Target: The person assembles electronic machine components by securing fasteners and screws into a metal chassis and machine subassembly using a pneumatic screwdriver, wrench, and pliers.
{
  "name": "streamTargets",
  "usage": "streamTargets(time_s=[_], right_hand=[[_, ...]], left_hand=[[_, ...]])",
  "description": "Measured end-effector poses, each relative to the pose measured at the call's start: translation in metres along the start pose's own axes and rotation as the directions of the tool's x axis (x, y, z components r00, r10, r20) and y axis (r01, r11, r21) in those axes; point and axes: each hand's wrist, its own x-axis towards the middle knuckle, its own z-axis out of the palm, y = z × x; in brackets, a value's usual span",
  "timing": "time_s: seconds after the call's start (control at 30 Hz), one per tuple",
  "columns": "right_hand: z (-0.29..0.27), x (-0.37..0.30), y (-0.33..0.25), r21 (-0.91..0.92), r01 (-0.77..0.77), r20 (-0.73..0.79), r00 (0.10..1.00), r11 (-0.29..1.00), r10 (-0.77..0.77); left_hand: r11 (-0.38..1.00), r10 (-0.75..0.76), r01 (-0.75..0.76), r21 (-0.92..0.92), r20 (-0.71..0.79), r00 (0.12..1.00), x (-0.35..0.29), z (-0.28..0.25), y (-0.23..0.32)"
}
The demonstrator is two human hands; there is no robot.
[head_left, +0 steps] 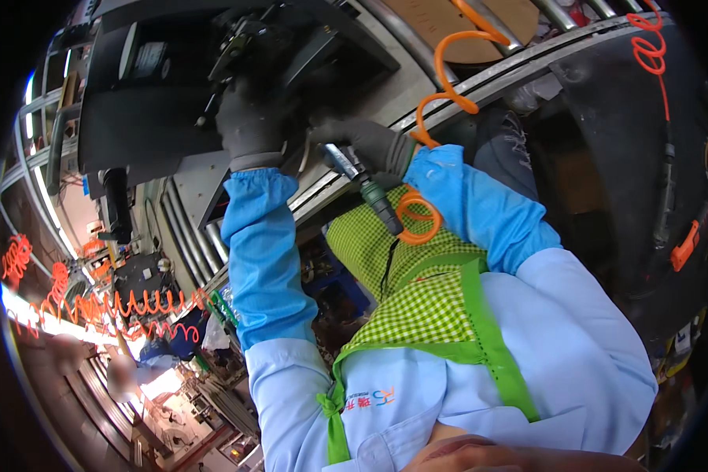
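My left hand [252,126], in a dark grey glove, reaches over a large black machine housing [149,126]. Its fingers blur into the dark parts there, so their pose is unclear. Just above it sits a metal mechanism [240,43] with small rods. My right hand [370,145], gloved the same, is closed at the upper end of an air tool [376,197] with a silver front, a green body and a black tail. The tool slants down across my apron, and an orange coiled hose [418,220] loops at its tail. Its tip is hidden near the glove.
The housing rests on a roller conveyor [185,236] with a metal side rail [519,71]. Another orange coiled hose [440,71] hangs across the rail. At the right, a red coiled hose [649,55] carries a second slim tool [667,189]. More red coils [126,307] hang at the left.
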Motion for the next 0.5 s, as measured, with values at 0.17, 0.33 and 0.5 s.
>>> streamTargets(time_s=[0.17,0.33,0.5], right_hand=[[0.007,0.004,0.003,0.019,0.062,-0.08,0.995,0.998,-0.06],[-0.01,0.002,-0.002,-0.015,-0.004,0.016,1.0,1.0,0.004],[-0.003,-0.005,-0.006,-0.041,-0.001,-0.1,0.995,0.999,-0.003]], left_hand=[[0.997,0.024,-0.025,0.067,0.015,1.0,-0.015,-0.015,0.009],[0.98,0.083,-0.136,-0.147,-0.322,0.943,-0.041,-0.013,0.02],[0.237,-0.443,0.402,-0.885,0.27,0.855,-0.084,0.02,0.037]])
